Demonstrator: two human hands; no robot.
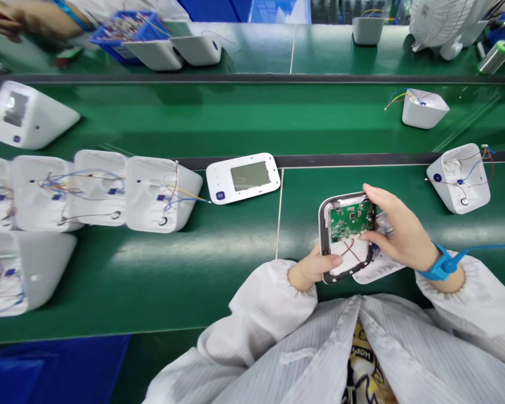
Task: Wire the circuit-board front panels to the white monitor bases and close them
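Note:
Between my hands is a white front panel (345,264) with a dark rim, its inner side facing up. A green circuit board (345,221) sits in its upper part, and short red and dark wires run below the board. My left hand (313,266) grips the lower left corner, thumb on the inside. My right hand (398,230), with a blue wrist strap, holds the right edge, thumb at the board's edge. Partly hidden under the panel, a white housing (379,266) lies on the bench. Left of my hands rests another white panel (244,178) with a grey screen.
Open white housings with loose wires (164,193) stand in rows at the left. Another housing (460,178) is at the right. Across the belt (235,118), which carries two housings, are a blue bin (126,33), a fan (441,25) and another person's arm (46,17).

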